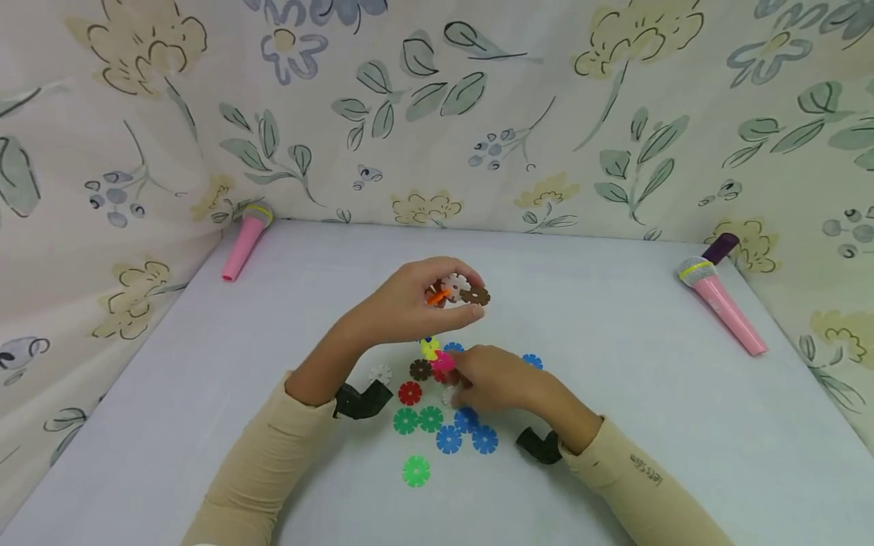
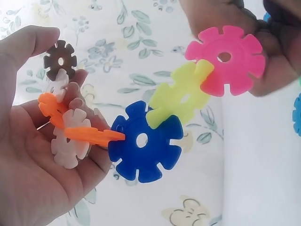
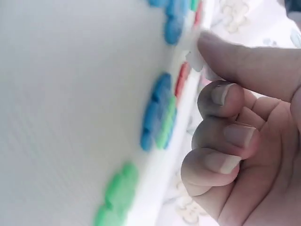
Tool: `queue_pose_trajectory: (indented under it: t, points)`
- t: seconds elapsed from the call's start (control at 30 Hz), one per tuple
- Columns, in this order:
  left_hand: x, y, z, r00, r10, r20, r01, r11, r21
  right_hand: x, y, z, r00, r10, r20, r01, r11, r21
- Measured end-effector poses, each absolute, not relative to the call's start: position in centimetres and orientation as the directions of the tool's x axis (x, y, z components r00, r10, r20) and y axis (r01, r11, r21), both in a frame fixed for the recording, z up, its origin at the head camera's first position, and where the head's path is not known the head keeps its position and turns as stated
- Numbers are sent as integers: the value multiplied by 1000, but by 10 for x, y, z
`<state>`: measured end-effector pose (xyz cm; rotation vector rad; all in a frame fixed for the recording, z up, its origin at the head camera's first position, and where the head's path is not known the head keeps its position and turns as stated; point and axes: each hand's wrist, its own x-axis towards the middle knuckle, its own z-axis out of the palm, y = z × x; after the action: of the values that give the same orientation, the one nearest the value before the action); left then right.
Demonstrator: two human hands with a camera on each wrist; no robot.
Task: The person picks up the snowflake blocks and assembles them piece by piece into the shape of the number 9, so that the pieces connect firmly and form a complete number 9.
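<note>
My left hand (image 1: 426, 303), raised above the table, holds a chain of notched plastic discs (image 2: 70, 146) between its curled fingers and thumb. Brown, white and orange discs sit within that hand. From there the chain hangs on through a dark blue disc (image 2: 146, 141), a yellow disc (image 2: 181, 92) and a pink disc (image 2: 230, 59). My right hand (image 1: 495, 377) is low over the loose discs, just past the chain's pink end. Its thumb and a mostly hidden forefinger pinch a white notched disc (image 3: 194, 57); the other fingers curl inward.
Loose discs lie around the hands: green (image 1: 406, 421), blue (image 1: 449, 439), red (image 1: 410, 393), brown (image 1: 420, 369), white (image 1: 379, 374) and light green (image 1: 416, 471). A pink microphone (image 1: 244, 243) lies at the back left, another pink microphone (image 1: 727, 307) at the right. Flowered cloth (image 1: 423, 152) hangs behind.
</note>
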<state>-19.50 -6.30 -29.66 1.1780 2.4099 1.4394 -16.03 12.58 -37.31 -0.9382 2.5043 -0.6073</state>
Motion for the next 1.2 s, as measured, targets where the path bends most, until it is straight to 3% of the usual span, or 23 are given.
queue_pose_trajectory:
  t: [0.13,0.4,0.53,0.63,0.8,1.2]
  points:
    - [-198,-71,-291,-723,635,274,559,303,772,-169,138,-363,-709,-694,-124,-526,638,-562]
    - [-202,-94,-281,-745,614,261,549,342,763,-169,165,-326,-793,-535,291,-572,493,-655]
    - [-202,-91,-283,-713,653,255,552,300,778,-160,166,-315,-781,-451,432,-609,398,-686]
    - [-201,-88,-285,-682,688,246,558,273,784,-156,162,-313,-738,-426,523,-665,334,-667]
    - [-199,-84,-285,-652,723,229,560,255,788,-153,159,-312,-682,-424,596,-730,347,-589]
    - [-197,-81,-287,-640,743,194,541,257,801,-152,158,-313,-619,-402,674,-781,406,-475]
